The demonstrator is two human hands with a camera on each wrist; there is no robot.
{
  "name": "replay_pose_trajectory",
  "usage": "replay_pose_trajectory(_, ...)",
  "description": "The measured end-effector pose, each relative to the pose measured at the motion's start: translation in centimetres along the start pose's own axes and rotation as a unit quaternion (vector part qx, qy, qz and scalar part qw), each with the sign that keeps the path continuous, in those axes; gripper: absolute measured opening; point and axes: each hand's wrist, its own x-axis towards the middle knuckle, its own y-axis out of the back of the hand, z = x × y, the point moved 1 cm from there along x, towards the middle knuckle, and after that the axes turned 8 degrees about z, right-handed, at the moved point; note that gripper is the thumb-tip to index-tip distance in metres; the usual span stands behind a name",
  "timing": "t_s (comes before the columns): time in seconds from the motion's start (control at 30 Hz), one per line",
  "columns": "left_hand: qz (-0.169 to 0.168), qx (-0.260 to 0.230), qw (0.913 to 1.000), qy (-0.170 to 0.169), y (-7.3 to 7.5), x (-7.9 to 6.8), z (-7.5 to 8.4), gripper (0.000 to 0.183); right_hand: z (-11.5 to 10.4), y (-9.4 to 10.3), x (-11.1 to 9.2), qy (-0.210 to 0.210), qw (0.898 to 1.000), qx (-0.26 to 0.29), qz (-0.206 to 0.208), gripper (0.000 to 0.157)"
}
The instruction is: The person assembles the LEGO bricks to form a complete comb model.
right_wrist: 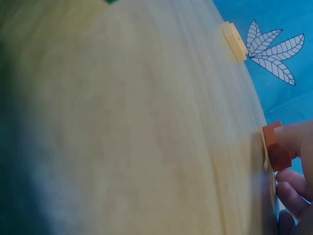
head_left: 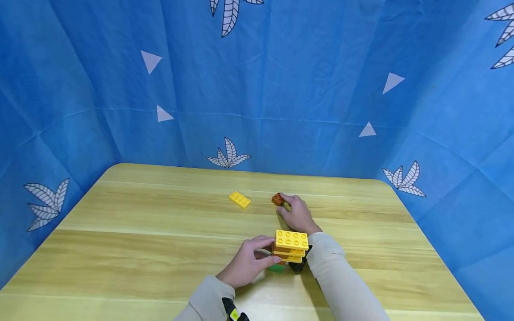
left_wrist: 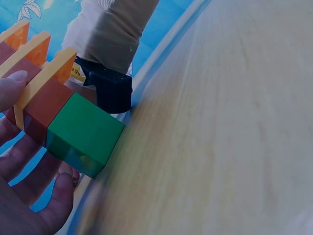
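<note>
My left hand (head_left: 246,264) grips a tower of building bricks (head_left: 292,240) by its side, fingers and thumb on either face. Yellow studded plates alternate with reddish-brown bricks in it, and a green brick (left_wrist: 85,129) forms its foot, low over the table in the left wrist view. Farther forward, my right hand (head_left: 298,216) pinches a small reddish-brown brick (head_left: 276,199) at its side near the table's far part. In the right wrist view one fingertip lies on that brick's face, with the other fingers curled beside it.
A loose yellow plate brick (head_left: 239,199) lies on the wooden table (head_left: 140,249), left of the small brown brick. Blue patterned cloth (head_left: 305,89) hangs behind the far edge and along both sides. The right forearm passes close beside the tower.
</note>
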Motion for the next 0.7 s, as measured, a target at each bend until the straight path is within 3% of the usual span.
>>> replay_pose_trajectory(0.27, 0.003, 0.001, 1.0, -0.002, 0.1, 0.0, -0.3, 0.044, -0.1, 0.0, 0.4, 0.018, 1.0, 0.005, 0.007, 0.054)
replay_pose_trajectory(0.7, -0.004, 0.001, 0.9999, -0.016, 0.2, 0.0, 0.2, 0.042, -0.2, -0.2, 1.3, 0.003, 1.0, -0.022, 0.011, 0.054)
